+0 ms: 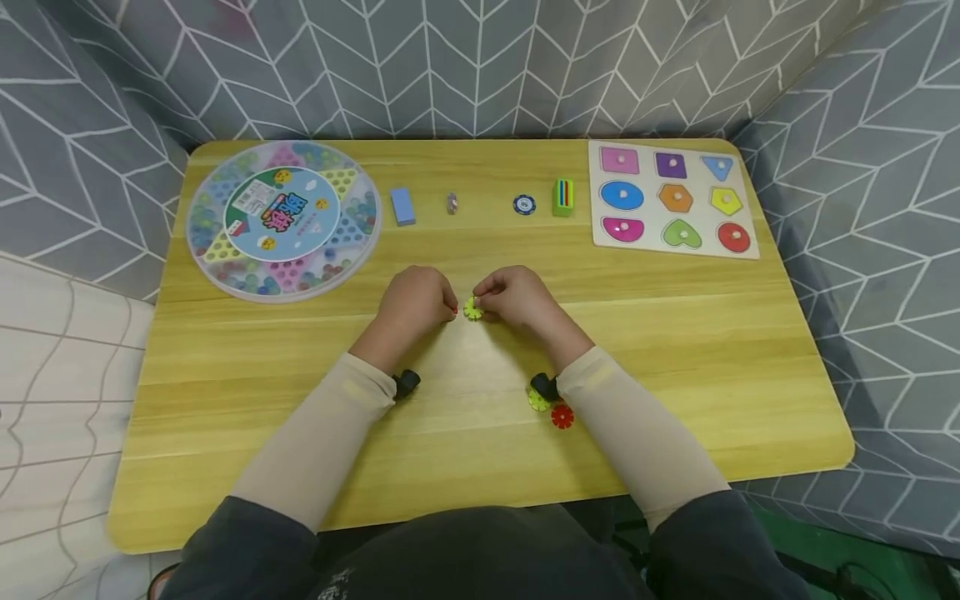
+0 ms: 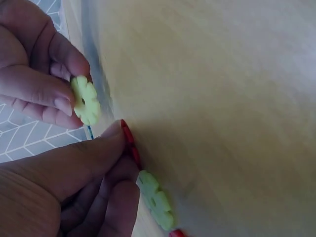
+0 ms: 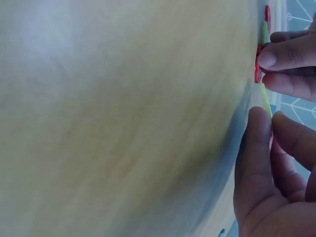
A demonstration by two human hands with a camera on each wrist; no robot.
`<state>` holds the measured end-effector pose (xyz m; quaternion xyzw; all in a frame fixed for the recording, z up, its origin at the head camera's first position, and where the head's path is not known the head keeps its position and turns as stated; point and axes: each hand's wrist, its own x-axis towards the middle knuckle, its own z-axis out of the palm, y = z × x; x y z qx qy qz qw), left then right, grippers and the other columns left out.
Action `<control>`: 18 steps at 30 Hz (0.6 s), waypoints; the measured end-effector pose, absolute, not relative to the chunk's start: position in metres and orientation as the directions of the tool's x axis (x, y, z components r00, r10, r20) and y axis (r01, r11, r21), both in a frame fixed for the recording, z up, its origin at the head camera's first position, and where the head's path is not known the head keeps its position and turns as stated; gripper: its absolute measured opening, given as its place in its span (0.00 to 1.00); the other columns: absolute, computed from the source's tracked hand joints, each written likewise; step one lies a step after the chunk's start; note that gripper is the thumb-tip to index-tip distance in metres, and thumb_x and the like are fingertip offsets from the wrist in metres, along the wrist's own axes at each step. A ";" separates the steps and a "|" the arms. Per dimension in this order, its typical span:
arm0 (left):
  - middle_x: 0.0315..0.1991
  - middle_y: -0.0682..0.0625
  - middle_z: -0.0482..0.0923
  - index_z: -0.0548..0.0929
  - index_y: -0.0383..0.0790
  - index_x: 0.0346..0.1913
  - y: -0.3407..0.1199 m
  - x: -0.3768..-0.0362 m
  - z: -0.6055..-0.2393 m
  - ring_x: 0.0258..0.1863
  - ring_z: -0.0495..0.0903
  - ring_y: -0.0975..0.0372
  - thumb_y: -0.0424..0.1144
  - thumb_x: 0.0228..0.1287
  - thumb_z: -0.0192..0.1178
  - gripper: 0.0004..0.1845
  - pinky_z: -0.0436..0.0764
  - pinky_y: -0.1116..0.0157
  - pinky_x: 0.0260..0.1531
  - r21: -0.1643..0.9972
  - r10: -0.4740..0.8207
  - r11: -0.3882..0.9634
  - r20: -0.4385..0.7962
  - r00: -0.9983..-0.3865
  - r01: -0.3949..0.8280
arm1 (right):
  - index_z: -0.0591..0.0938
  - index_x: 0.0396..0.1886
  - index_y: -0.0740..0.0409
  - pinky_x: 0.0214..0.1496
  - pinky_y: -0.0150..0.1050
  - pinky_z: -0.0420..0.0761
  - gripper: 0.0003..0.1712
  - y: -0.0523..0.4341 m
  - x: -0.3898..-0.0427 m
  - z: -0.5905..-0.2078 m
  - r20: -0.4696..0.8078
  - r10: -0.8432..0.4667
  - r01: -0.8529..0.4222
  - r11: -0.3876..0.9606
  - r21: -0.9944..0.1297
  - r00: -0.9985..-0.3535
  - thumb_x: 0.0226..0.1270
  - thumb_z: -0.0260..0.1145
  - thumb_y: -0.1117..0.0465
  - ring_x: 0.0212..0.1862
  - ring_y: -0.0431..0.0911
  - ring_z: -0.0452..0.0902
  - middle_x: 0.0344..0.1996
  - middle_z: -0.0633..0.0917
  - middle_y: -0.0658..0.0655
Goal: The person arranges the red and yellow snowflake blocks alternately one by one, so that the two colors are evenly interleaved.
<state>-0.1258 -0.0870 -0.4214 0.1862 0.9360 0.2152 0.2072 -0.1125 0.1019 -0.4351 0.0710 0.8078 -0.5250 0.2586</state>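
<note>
My left hand [image 1: 415, 298] pinches a red notched flower-shaped disc [image 2: 129, 140] between thumb and fingers. In the left wrist view, a yellow-green disc [image 2: 155, 200] and a bit of another red disc [image 2: 177, 233] line up edge to edge with it and look joined in a chain. Just across a small gap, my right hand [image 1: 519, 297] holds a single yellow-green flower disc [image 1: 472, 310] by its edge. That disc stands nearly upright and apart from the red one. Near my right wrist lie a loose yellow-green disc [image 1: 538, 401] and a red disc [image 1: 562, 417].
On the wooden table [image 1: 300, 433], a round marble board game [image 1: 282, 218] lies back left and a shape puzzle board [image 1: 675, 198] back right. Between them sit a blue block [image 1: 402, 207], a small figure [image 1: 452, 203], a poker chip [image 1: 524, 204] and a green striped block [image 1: 562, 198].
</note>
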 end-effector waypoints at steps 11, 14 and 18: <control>0.44 0.51 0.90 0.95 0.45 0.40 -0.089 -0.125 -0.426 0.51 0.85 0.53 0.35 0.62 0.73 0.05 0.81 0.54 0.54 0.496 0.433 0.831 -0.295 -0.852 0.250 | 0.86 0.38 0.63 0.35 0.37 0.83 0.03 0.093 -0.113 -0.437 -0.377 -0.132 0.213 0.637 -0.741 -0.917 0.67 0.72 0.68 0.31 0.47 0.83 0.31 0.87 0.57; 0.44 0.51 0.90 0.95 0.44 0.41 -0.089 -0.124 -0.425 0.52 0.85 0.53 0.34 0.62 0.73 0.06 0.81 0.54 0.54 0.502 0.425 0.831 -0.297 -0.855 0.239 | 0.86 0.36 0.61 0.38 0.39 0.81 0.03 0.091 -0.113 -0.437 -0.333 -0.138 0.140 0.712 -0.688 -0.933 0.66 0.73 0.66 0.32 0.46 0.83 0.30 0.87 0.55; 0.44 0.51 0.90 0.95 0.45 0.41 -0.089 -0.124 -0.426 0.51 0.85 0.53 0.35 0.61 0.73 0.06 0.81 0.54 0.54 0.502 0.426 0.831 -0.293 -0.856 0.242 | 0.86 0.35 0.59 0.42 0.41 0.79 0.03 0.089 -0.112 -0.437 -0.296 -0.134 0.081 0.785 -0.614 -0.946 0.65 0.72 0.64 0.35 0.47 0.80 0.30 0.86 0.53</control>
